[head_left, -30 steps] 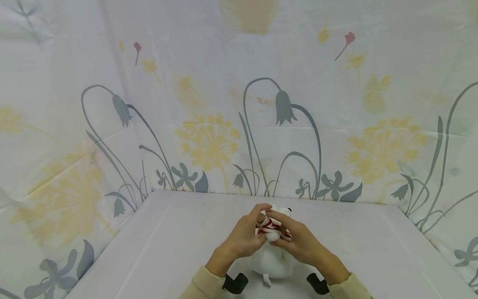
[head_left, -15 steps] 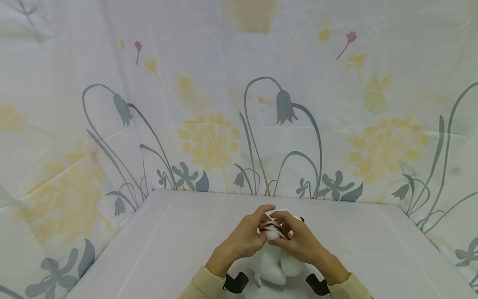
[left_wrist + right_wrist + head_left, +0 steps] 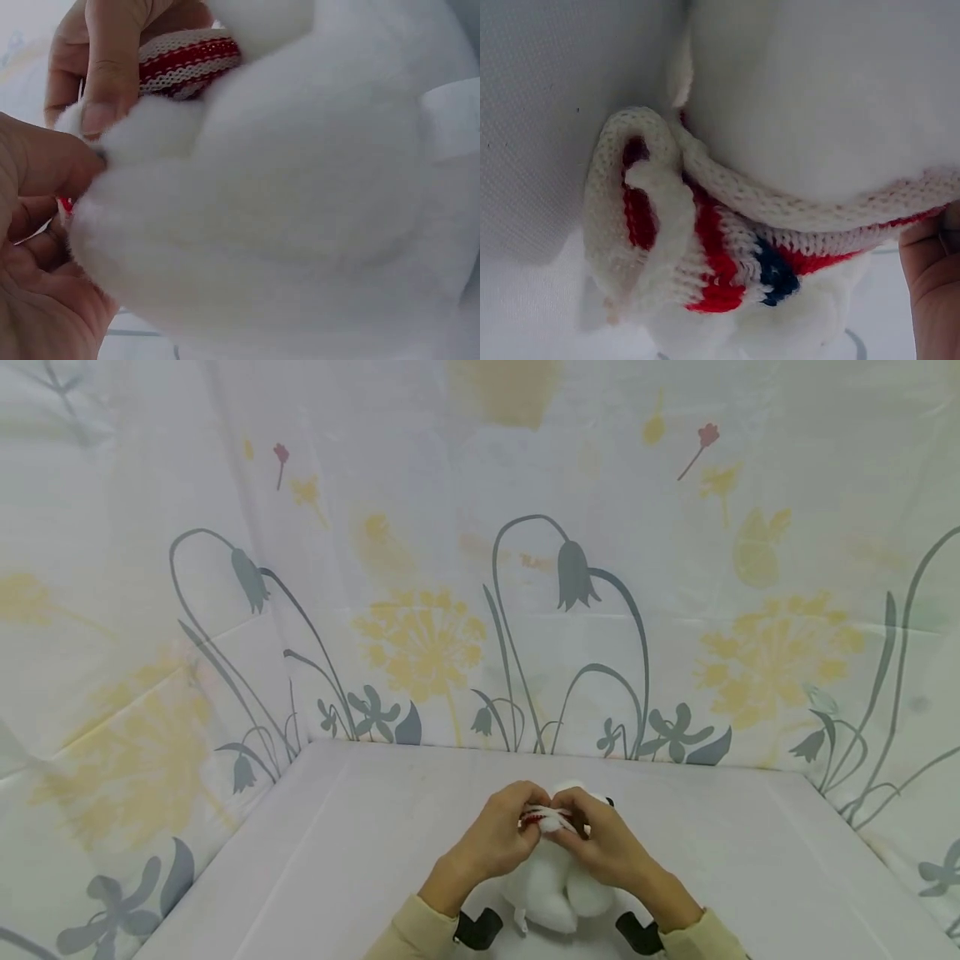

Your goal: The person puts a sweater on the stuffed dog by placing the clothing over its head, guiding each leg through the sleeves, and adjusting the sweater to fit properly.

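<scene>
A white plush toy lies on the table, with its head beyond my hands. A red-and-white knitted sweater is bunched around its upper part. My left hand pinches the sweater from the left, beside a round white bit of the plush. From the right my right hand also pinches the knit; the fingertips of both hands nearly meet. In the left wrist view, a striped part of the sweater lies beside the white fur. The right wrist view shows a loose sleeve with red and dark blue patches.
The pale table extends to both sides of the toy. A curtain-like sheet with printed flowers stands behind and at the sides. A small fabric tag sticks out from the plush. Black wrist devices sit beneath the forearms.
The plush has turned slightly, with its head shifted to the right and its tag to the left. Fingers of both hands have curled in tighter over the knit and drawn together.
</scene>
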Demonstrator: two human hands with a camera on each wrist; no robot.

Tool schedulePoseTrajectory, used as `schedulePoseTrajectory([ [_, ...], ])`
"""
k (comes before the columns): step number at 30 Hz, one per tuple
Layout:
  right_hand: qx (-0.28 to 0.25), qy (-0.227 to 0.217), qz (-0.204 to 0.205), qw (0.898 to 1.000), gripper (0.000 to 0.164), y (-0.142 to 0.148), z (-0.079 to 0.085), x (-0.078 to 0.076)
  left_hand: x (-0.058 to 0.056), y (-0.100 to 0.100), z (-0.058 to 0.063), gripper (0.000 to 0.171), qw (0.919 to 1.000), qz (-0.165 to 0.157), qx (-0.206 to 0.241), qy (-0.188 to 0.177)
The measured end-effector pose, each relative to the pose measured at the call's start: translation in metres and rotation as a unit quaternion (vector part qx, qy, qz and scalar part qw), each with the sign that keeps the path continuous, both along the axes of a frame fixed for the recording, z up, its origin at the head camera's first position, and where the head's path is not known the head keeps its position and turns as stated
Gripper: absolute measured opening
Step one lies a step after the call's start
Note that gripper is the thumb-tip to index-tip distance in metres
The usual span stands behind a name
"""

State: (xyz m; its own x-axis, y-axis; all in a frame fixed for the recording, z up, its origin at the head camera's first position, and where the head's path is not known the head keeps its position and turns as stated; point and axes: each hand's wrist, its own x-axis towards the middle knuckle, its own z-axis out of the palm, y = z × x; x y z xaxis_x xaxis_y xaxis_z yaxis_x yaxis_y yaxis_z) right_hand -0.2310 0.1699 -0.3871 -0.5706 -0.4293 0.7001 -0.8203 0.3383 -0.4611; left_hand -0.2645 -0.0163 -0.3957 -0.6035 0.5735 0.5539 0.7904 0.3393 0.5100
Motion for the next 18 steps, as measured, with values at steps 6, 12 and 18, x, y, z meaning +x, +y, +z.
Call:
schedulePoseTrajectory([
  [6,-0.01,-0.062,0.023,0.998,0.026,0.004,-0.002,-0.002,-0.001,-0.004,0.001,0.03,0.9963,-0.019,0.009,-0.083],
  [12,-0.019,-0.121,0.005,0.992,0.021,0.001,0.001,0.002,0.0,0.004,-0.001,0.027,0.9999,-0.01,0.011,-0.005],
  [18,-0.018,-0.057,-0.006,0.998,0.027,0.0,-0.003,-0.002,0.001,0.01,-0.007,0.03,0.9984,0.0,0.037,0.044],
])
